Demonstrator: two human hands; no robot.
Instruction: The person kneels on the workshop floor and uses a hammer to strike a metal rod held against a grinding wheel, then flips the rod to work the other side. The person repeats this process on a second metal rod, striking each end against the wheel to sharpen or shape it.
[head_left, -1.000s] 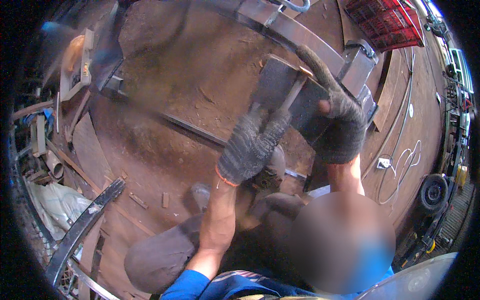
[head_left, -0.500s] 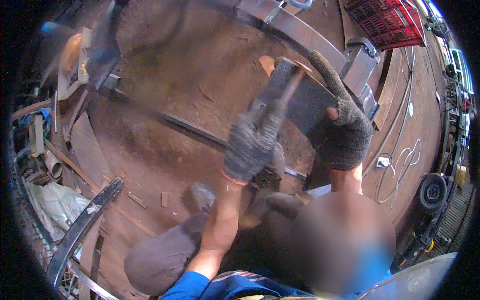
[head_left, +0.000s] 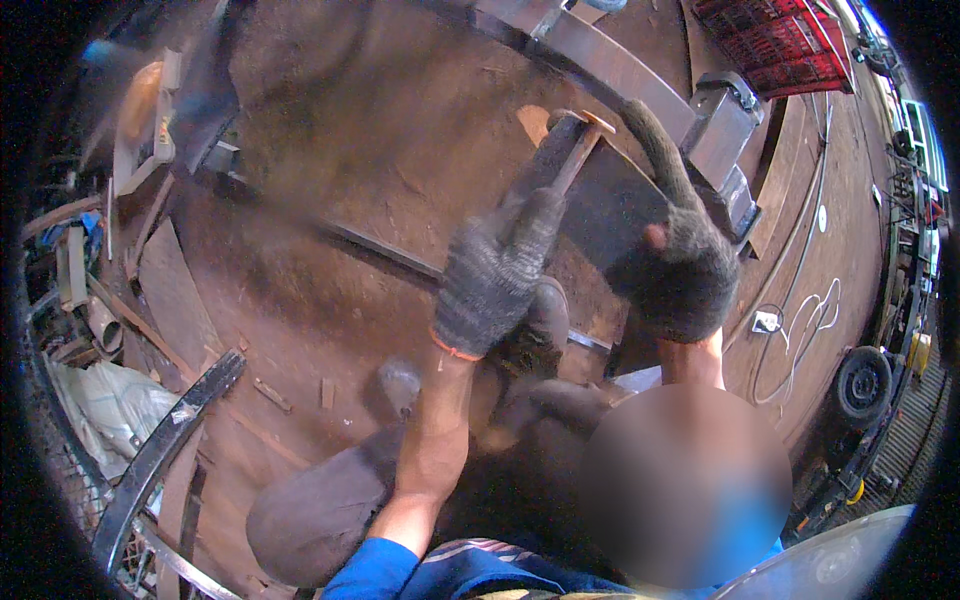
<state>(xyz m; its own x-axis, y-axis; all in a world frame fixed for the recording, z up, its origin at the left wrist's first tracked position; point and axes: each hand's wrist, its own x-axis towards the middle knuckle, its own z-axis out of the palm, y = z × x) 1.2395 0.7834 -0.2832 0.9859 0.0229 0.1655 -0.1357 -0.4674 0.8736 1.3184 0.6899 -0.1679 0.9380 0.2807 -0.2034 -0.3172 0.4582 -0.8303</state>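
My left hand (head_left: 500,262), in a dark grey knit glove with an orange cuff, is closed around a T-shaped metal piece. This piece (head_left: 578,163) has a narrow shaft and a short coppery crosspiece, which lies against the far corner of a dark metal plate. The plate (head_left: 610,205) is held tilted between my hands. My right hand (head_left: 690,262), in a similar glove, grips the plate's right side, its index finger stretched along the edge. The glove hides where its other fingers press. What the left palm covers cannot be seen.
A long curved steel beam (head_left: 610,62) crosses beyond the hands and ends at a metal block (head_left: 722,130). A thin bar (head_left: 375,250) lies on the brown floor. At left are scrap wood and a white sack (head_left: 110,400); at right, a red crate (head_left: 775,45) and cables (head_left: 790,350).
My left hand has shifted slightly left and nearer to me. The T-shaped piece's shaft shows more clearly at the plate's corner. My right hand stays almost in place.
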